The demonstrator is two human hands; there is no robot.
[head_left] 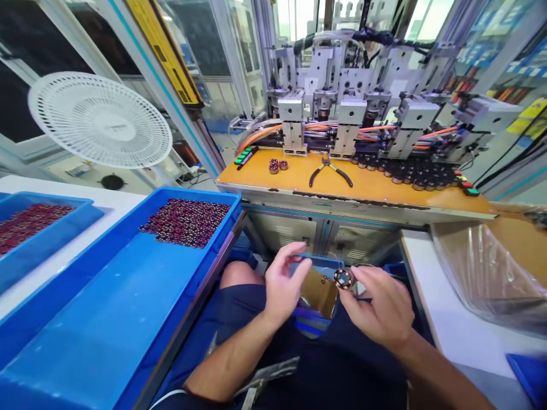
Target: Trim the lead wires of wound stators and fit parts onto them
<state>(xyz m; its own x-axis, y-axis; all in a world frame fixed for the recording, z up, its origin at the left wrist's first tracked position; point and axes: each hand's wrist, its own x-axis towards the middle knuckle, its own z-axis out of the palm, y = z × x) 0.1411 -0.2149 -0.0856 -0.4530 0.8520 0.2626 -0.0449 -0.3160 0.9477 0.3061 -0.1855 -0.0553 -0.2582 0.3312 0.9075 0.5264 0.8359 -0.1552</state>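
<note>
blue tray [106, 319], seemingly dark-red coils [186, 222], orange bench [376, 191]

Bright, even light; edges bowed, slightly soft.

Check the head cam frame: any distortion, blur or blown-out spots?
Head view: strong wide-angle bending, the frame post leans and the blue tray stretches toward the corner; the windows up top are blown out; the clear plastic bag shows glare; the wound ring in the right hand is fairly sharp; lighting is even, shadows weak.
</note>
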